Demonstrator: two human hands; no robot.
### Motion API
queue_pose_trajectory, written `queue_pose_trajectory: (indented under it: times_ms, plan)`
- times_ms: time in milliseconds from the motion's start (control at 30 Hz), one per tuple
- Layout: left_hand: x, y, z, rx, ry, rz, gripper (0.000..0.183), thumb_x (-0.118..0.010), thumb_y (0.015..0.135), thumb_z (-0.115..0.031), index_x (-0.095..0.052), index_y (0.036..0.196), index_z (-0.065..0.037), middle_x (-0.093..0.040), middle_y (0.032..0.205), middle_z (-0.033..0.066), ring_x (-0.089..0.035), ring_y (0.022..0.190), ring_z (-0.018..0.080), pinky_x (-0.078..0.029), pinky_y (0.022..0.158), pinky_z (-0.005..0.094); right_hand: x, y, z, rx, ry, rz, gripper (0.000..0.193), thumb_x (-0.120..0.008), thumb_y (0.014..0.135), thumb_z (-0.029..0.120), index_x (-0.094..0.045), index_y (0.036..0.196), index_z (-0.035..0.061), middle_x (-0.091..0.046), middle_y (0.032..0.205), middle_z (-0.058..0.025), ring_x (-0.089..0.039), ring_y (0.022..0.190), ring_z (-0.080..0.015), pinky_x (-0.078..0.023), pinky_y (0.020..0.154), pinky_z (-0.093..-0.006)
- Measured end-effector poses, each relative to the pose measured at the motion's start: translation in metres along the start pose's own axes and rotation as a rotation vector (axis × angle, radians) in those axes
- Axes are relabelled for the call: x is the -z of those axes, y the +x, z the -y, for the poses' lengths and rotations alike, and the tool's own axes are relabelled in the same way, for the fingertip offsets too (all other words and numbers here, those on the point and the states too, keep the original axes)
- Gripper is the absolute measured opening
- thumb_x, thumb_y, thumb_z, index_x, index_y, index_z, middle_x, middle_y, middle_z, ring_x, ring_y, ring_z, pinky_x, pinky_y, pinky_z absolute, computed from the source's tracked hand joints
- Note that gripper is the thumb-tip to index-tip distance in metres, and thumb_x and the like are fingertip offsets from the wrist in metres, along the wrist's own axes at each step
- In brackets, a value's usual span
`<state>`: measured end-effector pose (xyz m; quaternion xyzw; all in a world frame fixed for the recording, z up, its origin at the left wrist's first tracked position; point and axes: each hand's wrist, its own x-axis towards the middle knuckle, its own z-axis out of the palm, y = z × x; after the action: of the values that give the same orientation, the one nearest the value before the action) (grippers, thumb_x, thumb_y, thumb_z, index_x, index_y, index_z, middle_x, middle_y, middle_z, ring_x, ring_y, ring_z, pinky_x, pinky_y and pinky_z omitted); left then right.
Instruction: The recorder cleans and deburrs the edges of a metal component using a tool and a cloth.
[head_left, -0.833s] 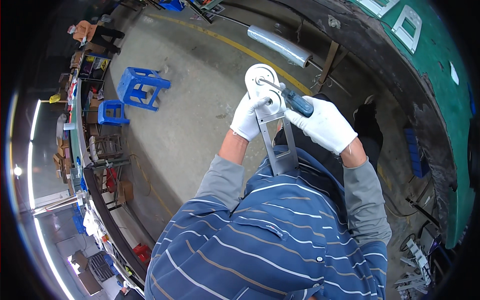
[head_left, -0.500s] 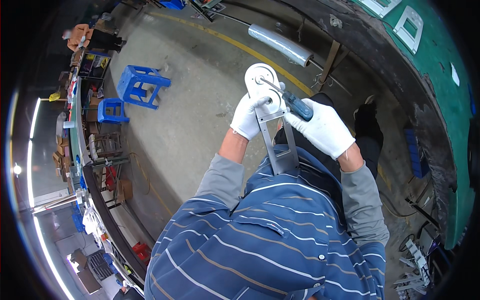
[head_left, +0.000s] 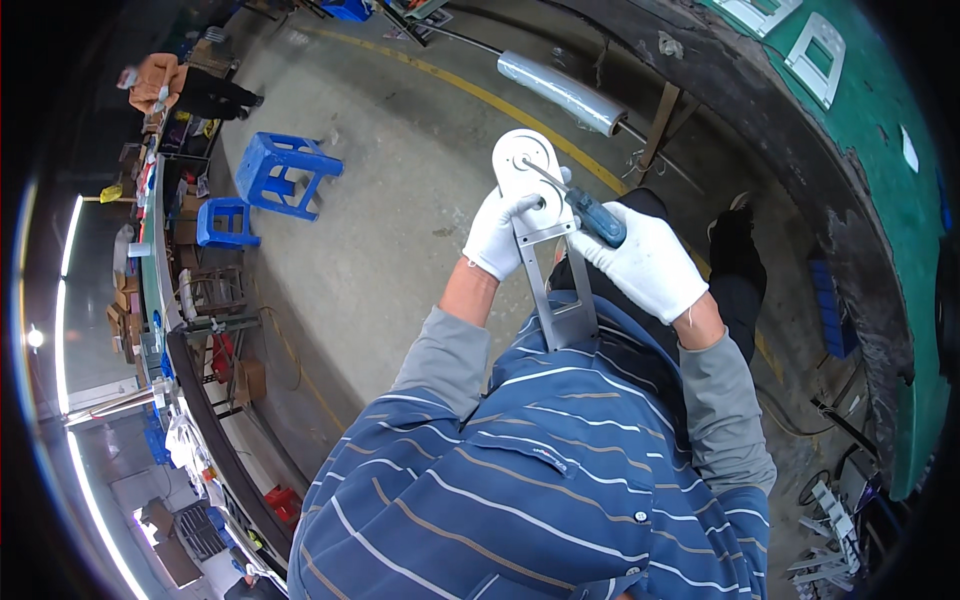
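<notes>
My left hand (head_left: 493, 238), in a white glove, grips a grey metal frame bracket (head_left: 573, 328) near its far end, thumb over the front. A white part with two rounded discs (head_left: 517, 178) sits on that end, and the bracket's near end rests against my shirt. My right hand (head_left: 652, 265), also gloved in white, is wrapped round the dark blue handle of a screwdriver (head_left: 600, 217). Its shaft slants to the upper left, and its tip meets the middle of the upper disc. Whether a screw is under the tip, I cannot make out.
Two blue plastic stools (head_left: 285, 172) stand on the floor to the left. A green-topped table (head_left: 880, 130) with similar white frames curves along the right. A roll of clear film (head_left: 562, 92) hangs on a rod at its side. Far left, a person (head_left: 158, 82) stands by cluttered shelving.
My hands, the bracket and the screwdriver keep nearly the same pose, with the tip still at the upper disc. The distant person has shifted slightly.
</notes>
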<state>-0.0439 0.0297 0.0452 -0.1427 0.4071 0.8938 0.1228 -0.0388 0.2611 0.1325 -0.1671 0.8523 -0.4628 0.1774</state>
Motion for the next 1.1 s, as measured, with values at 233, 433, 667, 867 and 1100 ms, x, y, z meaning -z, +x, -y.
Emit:
queue_pose_trajectory:
  times_ms: [233,433,667,867,1100]
  plan:
    - [-0.006,-0.005,-0.002,-0.017,-0.041,0.070,0.065,-0.060,0.095,-0.024,-0.039,0.152,-0.003,-0.059,0.139,0.0245,-0.064,0.121,0.0406,-0.053,0.106,0.0506,0.007,-0.003,0.004,-0.054,-0.048,0.011,0.047,-0.062,0.099,0.048,-0.073,0.108,0.0033,-0.076,0.094,-0.0119,-0.072,0.078,-0.0274,-0.057,0.076,-0.0336]
    - [-0.009,-0.002,-0.003,0.065,-0.292,0.131,0.076,-0.040,0.103,-0.061,-0.041,0.153,-0.004,-0.062,0.134,0.0249,-0.068,0.115,0.0384,-0.057,0.100,0.0530,0.010,-0.026,0.007,-0.116,-0.031,0.107,0.046,-0.062,0.099,0.047,-0.073,0.108,0.0033,-0.076,0.092,-0.0113,-0.072,0.077,-0.0272,-0.057,0.077,-0.0337]
    - [-0.005,0.003,-0.002,0.096,-0.270,0.096,0.092,-0.026,0.099,-0.078,-0.040,0.154,-0.007,-0.063,0.133,0.0260,-0.068,0.115,0.0396,-0.057,0.100,0.0528,-0.005,-0.025,0.004,-0.104,0.046,0.127,0.047,-0.063,0.099,0.048,-0.073,0.107,0.0030,-0.076,0.092,-0.0106,-0.071,0.077,-0.0267,-0.056,0.077,-0.0340]
    - [0.002,0.004,0.000,0.103,-0.284,0.096,0.089,-0.028,0.100,-0.077,-0.041,0.154,-0.006,-0.064,0.131,0.0269,-0.069,0.113,0.0395,-0.058,0.099,0.0514,-0.008,-0.020,-0.001,-0.099,0.054,0.118,0.047,-0.063,0.099,0.048,-0.073,0.106,0.0027,-0.076,0.093,-0.0107,-0.071,0.077,-0.0257,-0.057,0.077,-0.0338]
    - [0.002,0.007,0.002,0.096,-0.273,0.098,0.091,-0.028,0.099,-0.077,-0.041,0.153,-0.005,-0.064,0.130,0.0274,-0.070,0.112,0.0401,-0.058,0.099,0.0518,-0.014,-0.015,-0.009,-0.098,0.061,0.153,0.049,-0.062,0.099,0.049,-0.073,0.109,0.0024,-0.076,0.095,-0.0112,-0.072,0.079,-0.0260,-0.057,0.078,-0.0331]
